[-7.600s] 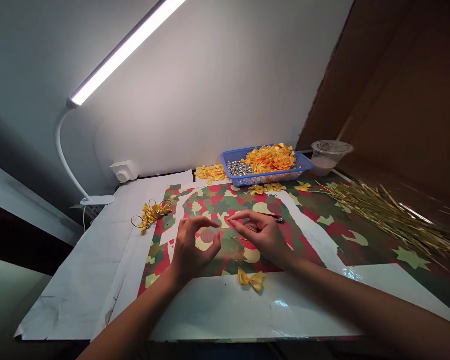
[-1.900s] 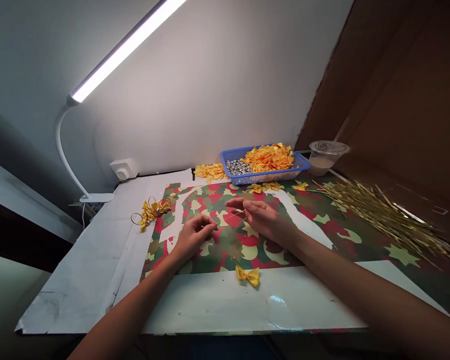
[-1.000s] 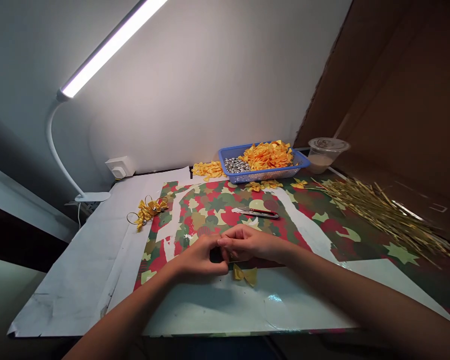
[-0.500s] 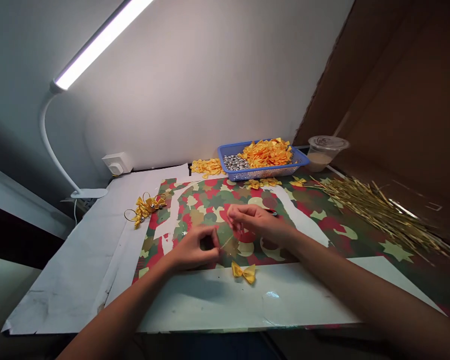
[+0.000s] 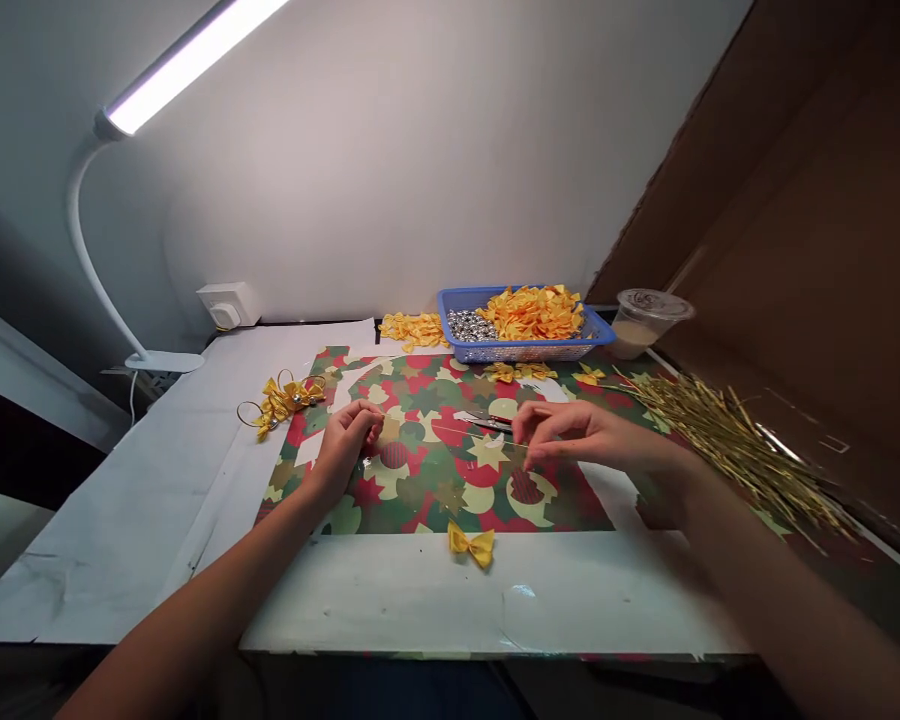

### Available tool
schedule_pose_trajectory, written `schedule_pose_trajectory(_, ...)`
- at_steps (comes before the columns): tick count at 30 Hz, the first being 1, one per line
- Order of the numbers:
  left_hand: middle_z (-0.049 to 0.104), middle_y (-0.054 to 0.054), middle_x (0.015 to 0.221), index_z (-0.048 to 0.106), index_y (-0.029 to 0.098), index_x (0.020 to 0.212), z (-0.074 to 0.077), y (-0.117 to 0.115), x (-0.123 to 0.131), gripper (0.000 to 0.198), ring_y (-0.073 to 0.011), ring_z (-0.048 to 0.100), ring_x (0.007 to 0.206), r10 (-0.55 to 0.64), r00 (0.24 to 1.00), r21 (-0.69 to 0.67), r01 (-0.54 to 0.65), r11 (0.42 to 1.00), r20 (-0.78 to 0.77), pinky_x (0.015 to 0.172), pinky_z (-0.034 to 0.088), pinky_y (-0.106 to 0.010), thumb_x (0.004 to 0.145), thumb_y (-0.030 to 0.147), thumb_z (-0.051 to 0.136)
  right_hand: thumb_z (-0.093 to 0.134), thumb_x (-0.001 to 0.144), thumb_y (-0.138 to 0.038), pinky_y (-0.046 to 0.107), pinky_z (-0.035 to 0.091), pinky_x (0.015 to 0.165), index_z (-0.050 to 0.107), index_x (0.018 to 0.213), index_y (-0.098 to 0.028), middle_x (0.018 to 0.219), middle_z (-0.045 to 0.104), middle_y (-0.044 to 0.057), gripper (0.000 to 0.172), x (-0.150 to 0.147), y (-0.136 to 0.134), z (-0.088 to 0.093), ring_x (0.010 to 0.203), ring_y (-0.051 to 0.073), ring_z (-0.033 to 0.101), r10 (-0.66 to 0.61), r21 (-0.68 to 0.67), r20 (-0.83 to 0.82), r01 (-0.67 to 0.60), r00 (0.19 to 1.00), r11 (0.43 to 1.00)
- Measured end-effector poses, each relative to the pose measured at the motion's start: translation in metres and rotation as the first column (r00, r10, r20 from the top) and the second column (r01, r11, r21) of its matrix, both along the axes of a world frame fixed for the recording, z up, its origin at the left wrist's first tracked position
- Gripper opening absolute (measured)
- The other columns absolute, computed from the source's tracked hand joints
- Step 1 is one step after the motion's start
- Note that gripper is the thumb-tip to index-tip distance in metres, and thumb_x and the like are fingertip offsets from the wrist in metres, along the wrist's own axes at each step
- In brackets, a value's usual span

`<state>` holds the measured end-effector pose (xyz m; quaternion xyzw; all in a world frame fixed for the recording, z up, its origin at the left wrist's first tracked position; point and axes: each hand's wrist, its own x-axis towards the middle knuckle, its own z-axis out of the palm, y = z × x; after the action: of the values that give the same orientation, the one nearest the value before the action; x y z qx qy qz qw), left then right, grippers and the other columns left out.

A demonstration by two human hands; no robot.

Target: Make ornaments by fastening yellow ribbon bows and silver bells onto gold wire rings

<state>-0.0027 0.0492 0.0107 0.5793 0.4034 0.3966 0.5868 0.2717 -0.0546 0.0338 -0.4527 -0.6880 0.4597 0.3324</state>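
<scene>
The left hand point(image 5: 343, 450) is curled and the right hand point(image 5: 585, 435) nearly closed at thumb and forefinger, a thin gold strand point(image 5: 457, 432) stretched between them above a printed paper sheet point(image 5: 420, 505). Thread snips point(image 5: 487, 422) lie just beyond the strand on the sheet; a yellow ribbon bow point(image 5: 471, 545) sits at the sheet's near edge.

basket point(image 5: 525, 357) behind wrapping paper point(image 5: 420, 500) | tinsel point(image 5: 727, 450) right of paper | ribbon bow point(image 5: 471, 545) before paper
</scene>
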Motion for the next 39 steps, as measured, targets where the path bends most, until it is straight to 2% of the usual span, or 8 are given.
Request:
schedule_pose_trajectory(11,0.046,0.006,0.052,0.053,0.017,0.071,-0.001,-0.004,0.002,0.022,-0.0082,0.041,0.044,-0.001,0.986,0.128,0.023,0.992,-0.166,0.044,0.034,-0.019,0.07,0.038,0.056,0.08,0.066,-0.039,0.024,0.043,0.047,0.078,0.065,-0.025,0.054,0.06,0.001,0.015,0.01,-0.002,-0.002,0.051,0.011,0.053,0.078,0.053,-0.313,-0.065,0.947,0.996)
schedule_pose_trajectory(15,0.056,0.003,0.057,0.056,0.017,0.076,-0.004,-0.017,0.002,0.019,-0.0109,0.05,0.051,-0.132,0.941,0.213,0.204,0.955,-0.311,0.049,0.038,-0.021,0.077,0.036,0.058,0.068,0.067,-0.064,0.021,0.041,0.048,0.073,0.063,-0.041,0.051,0.046,-0.004,0.024,0.001,0.018,-0.006,0.051,0.009,0.045,-0.068,0.156,-0.646,0.218,0.76,0.963)
schedule_pose_trajectory(20,0.058,0.001,0.066,0.058,0.018,0.083,-0.001,-0.029,0.001,0.014,-0.0121,0.05,0.058,-0.2,0.881,0.329,0.359,0.873,-0.429,0.055,0.039,-0.023,0.08,0.032,0.058,0.082,0.065,-0.039,0.013,0.043,0.046,0.071,0.068,-0.034,0.055,0.048,-0.008,0.012,0.008,0.034,0.0,0.051,0.005,0.043,-0.301,-0.065,-0.881,0.535,0.366,0.842)
schedule_pose_trajectory(23,0.063,-0.003,0.079,0.063,0.019,0.085,0.003,-0.036,0.0,0.019,-0.0159,0.056,0.073,-0.371,0.794,0.384,0.571,0.726,-0.48,0.067,0.045,-0.026,0.071,0.032,0.069,0.086,0.059,-0.03,0.008,0.044,0.047,0.068,0.065,-0.029,0.054,0.049,-0.01,0.019,0.009,0.033,0.0,0.051,0.002,0.043,-0.374,-0.186,-0.889,0.536,0.266,0.824)
schedule_pose_trajectory(26,0.066,-0.009,0.093,0.064,0.018,0.096,0.003,-0.043,0.001,0.023,-0.0201,0.059,0.085,-0.548,0.609,0.465,0.793,0.394,-0.573,0.078,0.048,-0.032,0.075,0.029,0.068,0.089,0.051,-0.03,0.008,0.044,0.045,0.067,0.064,-0.027,0.055,0.048,-0.01,0.026,-0.002,0.028,-0.006,0.05,0.002,0.042,-0.434,-0.267,-0.865,0.503,0.251,0.822)
schedule_pose_trajectory(28,0.068,-0.011,0.094,0.065,0.018,0.094,-0.001,-0.046,0.004,0.015,-0.0204,0.062,0.086,-0.548,0.586,0.496,0.806,0.322,-0.597,0.08,0.05,-0.033,0.079,0.023,0.063,0.09,0.049,-0.03,0.008,0.044,0.045,0.066,0.063,-0.026,0.055,0.047,-0.01,0.028,-0.013,0.023,-0.011,0.05,0.002,0.041,-0.475,-0.317,-0.842,0.477,0.256,0.82)
schedule_pose_trajectory(34,0.073,-0.009,0.076,0.073,0.018,0.081,-0.012,-0.046,0.01,0.016,-0.0165,0.066,0.066,-0.496,0.708,0.495,0.706,0.506,-0.503,0.061,0.053,-0.025,0.083,0.019,0.057,0.088,0.053,-0.034,0.005,0.042,0.042,0.071,0.078,-0.024,0.056,0.045,-0.008,0.032,-0.037,0.011,-0.029,0.052,0.003,0.042,-0.559,-0.425,-0.765,0.401,0.32,0.811)
schedule_pose_trajectory(39,0.074,-0.006,0.072,0.074,0.017,0.092,-0.011,-0.042,0.01,0.02,-0.0132,0.063,0.054,-0.566,0.775,-0.049,0.578,0.815,-0.282,0.047,0.049,-0.02,0.078,0.029,0.067,0.088,0.053,-0.035,0.001,0.044,0.045,0.071,0.081,-0.027,0.058,0.053,-0.009,0.034,-0.043,0.006,-0.037,0.05,0.001,0.048,-0.585,-0.491,-0.702,0.318,0.407,0.811)
